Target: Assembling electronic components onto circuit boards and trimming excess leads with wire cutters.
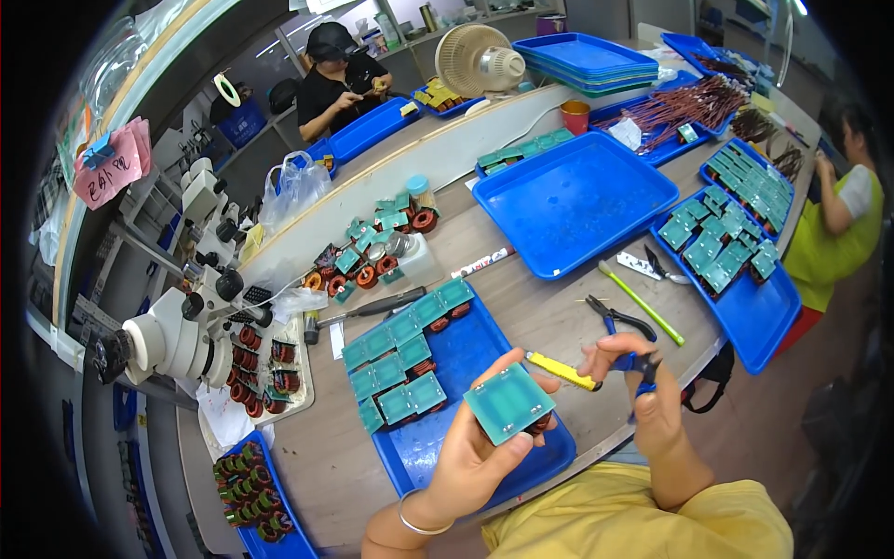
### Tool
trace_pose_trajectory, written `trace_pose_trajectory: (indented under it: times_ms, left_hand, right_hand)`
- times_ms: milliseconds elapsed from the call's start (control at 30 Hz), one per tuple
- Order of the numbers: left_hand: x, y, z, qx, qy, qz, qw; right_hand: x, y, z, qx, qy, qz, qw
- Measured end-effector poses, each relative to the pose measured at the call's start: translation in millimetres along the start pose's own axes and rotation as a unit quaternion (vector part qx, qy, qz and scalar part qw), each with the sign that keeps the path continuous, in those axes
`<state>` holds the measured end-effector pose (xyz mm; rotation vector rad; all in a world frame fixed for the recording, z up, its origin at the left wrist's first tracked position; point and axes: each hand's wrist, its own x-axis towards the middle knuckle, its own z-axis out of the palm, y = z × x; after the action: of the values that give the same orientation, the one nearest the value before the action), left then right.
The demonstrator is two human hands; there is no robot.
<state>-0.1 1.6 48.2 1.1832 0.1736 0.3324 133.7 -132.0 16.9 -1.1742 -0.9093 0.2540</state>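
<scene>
My left hand [473, 466] is closed on a square green circuit board [508, 402], its flat face turned up. Part of a copper-coloured coil [539, 425] shows beneath the board's edge. To the right, my right hand [663, 410] is raised with its fingers bent round blue-handled pliers [644, 369]; their jaws are hard to make out. The two hands are apart. Below the board lies a blue tray [419, 458] with rows of similar green boards on coils along its left side. A yellow utility knife [563, 370] lies between the hands on the table.
Another pair of pliers [619, 319] and a green pen-like stick [643, 303] lie ahead. Blue trays [568, 200] stand farther back, several holding boards. A microscope [172, 335] is at the left. One person [331, 88] sits across; another [838, 205] is at the right.
</scene>
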Motion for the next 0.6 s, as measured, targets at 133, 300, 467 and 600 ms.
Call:
trace_pose_trajectory:
  times_ms: [133, 300, 467, 600]
  left_hand:
    - [-2, 3, 0, 0.068, 0.006, 0.039, 0.997]
    - [-3, 4, -4, 0.085, -0.064, 0.080, 0.991]
    - [-1, 4, -3, 0.010, -0.015, 0.014, 1.000]
    - [1, 9, -1, -0.055, -0.043, -0.035, 0.997]
  right_hand:
    - [5, -8, 5, -0.071, -0.070, -0.037, 0.994]
    - [7, -9, 14, -0.057, -0.105, -0.067, 0.991]
    - [7, -18, 14, -0.078, -0.131, -0.078, 0.985]
    - [7, -30, 9, -0.073, -0.166, -0.074, 0.981]
